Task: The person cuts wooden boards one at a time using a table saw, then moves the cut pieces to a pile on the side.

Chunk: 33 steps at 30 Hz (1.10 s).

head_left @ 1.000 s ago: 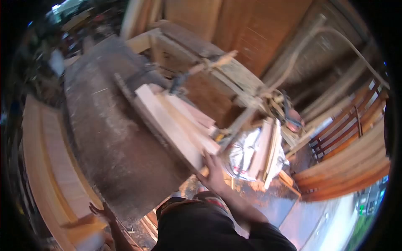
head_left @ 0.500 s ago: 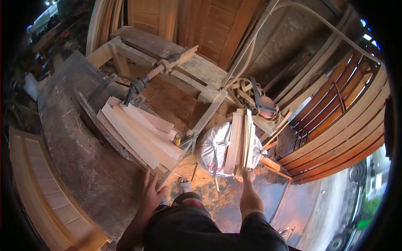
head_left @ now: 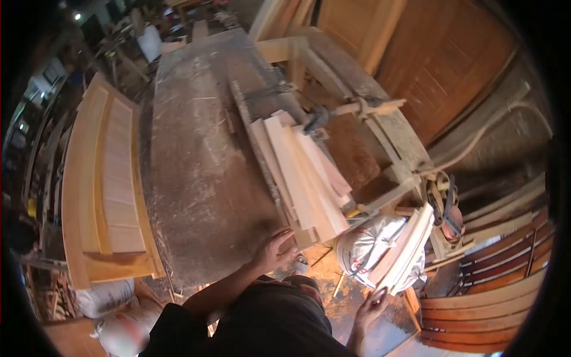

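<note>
My left hand (head_left: 275, 252) is open at the near edge of the dark worktable (head_left: 196, 196), its fingers stretched toward the boards. Just beyond those fingertips, several pale wooden boards (head_left: 297, 172) lie fanned out along the table's right side. My right hand (head_left: 371, 307) is low on the right with loosely bent fingers and a gap between them. Its fingertips are right at the near end of a stack of thin wooden strips (head_left: 407, 250). The strips rest on a stuffed white sack (head_left: 370, 243).
A wooden frame bench with a bar clamp (head_left: 357, 108) stands behind the boards. Left of the table leans a panelled wooden door (head_left: 122, 172). Slatted reddish wood (head_left: 482, 309) is at lower right. Sawdust covers the floor, and a white bag (head_left: 107, 297) sits at lower left.
The view has swung left, so the table and boards appear farther right and more of the panelled door shows. My right hand's fingers have loosened at the strips' end.
</note>
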Motion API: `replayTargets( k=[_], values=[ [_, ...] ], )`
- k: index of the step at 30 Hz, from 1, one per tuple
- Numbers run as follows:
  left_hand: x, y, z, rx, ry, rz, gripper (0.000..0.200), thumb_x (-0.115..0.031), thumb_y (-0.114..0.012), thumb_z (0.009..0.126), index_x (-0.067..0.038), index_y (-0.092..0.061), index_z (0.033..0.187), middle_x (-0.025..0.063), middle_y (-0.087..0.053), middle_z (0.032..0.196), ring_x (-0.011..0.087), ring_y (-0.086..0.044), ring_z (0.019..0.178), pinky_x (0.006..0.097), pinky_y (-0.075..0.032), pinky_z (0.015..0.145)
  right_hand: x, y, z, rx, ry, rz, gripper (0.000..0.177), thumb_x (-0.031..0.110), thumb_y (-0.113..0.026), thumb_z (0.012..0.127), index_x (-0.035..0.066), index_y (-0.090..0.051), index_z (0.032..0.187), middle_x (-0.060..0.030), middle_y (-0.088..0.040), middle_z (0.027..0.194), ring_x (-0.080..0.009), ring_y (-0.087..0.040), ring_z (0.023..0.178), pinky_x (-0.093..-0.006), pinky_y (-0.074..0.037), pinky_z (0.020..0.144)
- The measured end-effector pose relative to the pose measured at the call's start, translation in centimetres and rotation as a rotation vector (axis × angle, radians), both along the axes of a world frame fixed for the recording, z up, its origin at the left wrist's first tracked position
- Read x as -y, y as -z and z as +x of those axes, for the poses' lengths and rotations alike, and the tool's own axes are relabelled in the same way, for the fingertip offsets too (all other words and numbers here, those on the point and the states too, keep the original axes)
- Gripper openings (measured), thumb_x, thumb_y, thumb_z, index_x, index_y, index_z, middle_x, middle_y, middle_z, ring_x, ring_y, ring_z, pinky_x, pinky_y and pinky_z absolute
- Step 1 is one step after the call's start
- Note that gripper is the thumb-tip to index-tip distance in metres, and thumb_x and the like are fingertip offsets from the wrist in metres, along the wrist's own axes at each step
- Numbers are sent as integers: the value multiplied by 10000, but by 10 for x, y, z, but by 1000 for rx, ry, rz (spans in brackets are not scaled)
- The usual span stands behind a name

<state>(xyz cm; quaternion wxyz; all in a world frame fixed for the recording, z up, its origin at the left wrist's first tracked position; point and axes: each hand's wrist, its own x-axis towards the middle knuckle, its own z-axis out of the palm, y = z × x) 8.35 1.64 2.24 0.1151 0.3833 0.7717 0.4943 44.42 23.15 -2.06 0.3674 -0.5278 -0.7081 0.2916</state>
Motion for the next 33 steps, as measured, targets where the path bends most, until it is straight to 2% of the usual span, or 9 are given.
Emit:
replayTargets(
  k=[1, 5, 7, 9, 10, 12, 14, 19, 33],
  values=[
    [13, 5, 2, 37, -64, 14, 558, -270, -742, 967, -14, -583, 1437, 234, -631, 1392, 361, -609, 1314, 397, -495, 1086, 30, -31, -25, -11, -102, -138, 604, 219, -716, 984, -56, -505, 1478, -194, -580, 1311, -245, -628, 1104, -326, -542, 890],
    [46, 17, -3, 198, -395, 131, 444, -218, -626, 1048, -21, -583, 1443, 239, -687, 1301, 354, -682, 1202, 369, -535, 1025, 104, -85, -115, 66, -731, 20, 505, 78, -757, 920, -18, -613, 1395, -162, -586, 1242, -244, -638, 988, -325, -555, 761],
    [61, 17, -16, 106, -486, 30, 468, -192, -555, 1069, -10, -517, 1499, 241, -612, 1424, 378, -592, 1322, 438, -447, 1120, 121, -85, -149, 152, -899, 37, 544, 7, -760, 880, 54, -631, 1407, -181, -582, 1214, -271, -628, 1005, -350, -555, 795],
    [74, 22, -30, -42, -557, -184, 511, -216, -542, 1070, -2, -472, 1529, 247, -550, 1499, 394, -510, 1412, 481, -368, 1186, 128, -73, -178, 229, -913, 135, 478, 15, -730, 873, 107, -656, 1336, -239, -593, 1165, -377, -608, 1042, -438, -543, 833],
    [72, 19, -37, 4, -521, -236, 597, -305, -559, 1048, 1, -438, 1546, 246, -434, 1592, 427, -357, 1506, 575, -237, 1231, 130, -70, -192, 296, -906, 161, 441, 22, -722, 872, 110, -661, 1299, -246, -597, 1151, -396, -602, 1038, -462, -536, 831],
    [66, 7, -42, -140, -403, -446, 634, -368, -564, 1033, 1, -452, 1536, 241, -390, 1619, 439, -312, 1523, 624, -207, 1224, 136, -59, -218, 265, -825, 198, 278, 79, -695, 882, 122, -652, 1152, -241, -621, 1096, -438, -582, 1014, -523, -505, 816],
    [53, 7, -46, -177, -342, -538, 692, -452, -560, 1011, -6, -458, 1531, 216, -342, 1655, 456, -263, 1541, 698, -163, 1208, 136, -58, -235, 369, -903, 227, 317, 118, -687, 876, 116, -646, 1190, -206, -628, 1122, -433, -563, 1063, -534, -493, 890],
    [34, 30, -68, -221, -289, -509, 720, -481, -522, 1034, 0, -410, 1558, 166, -334, 1677, 435, -261, 1555, 696, -150, 1208, 150, -61, -264, 399, -896, 331, 193, 119, -631, 891, 101, -626, 1083, -121, -640, 1074, -388, -553, 1081, -516, -458, 964],
    [24, 35, -116, -215, -399, -397, 655, -390, -529, 1025, 37, -456, 1517, 168, -409, 1628, 394, -342, 1522, 663, -186, 1212, 140, -36, -331, 500, -930, 419, 188, 152, -603, 936, 90, -623, 1113, -139, -624, 1089, -417, -545, 1059, -558, -454, 935]
  ],
)
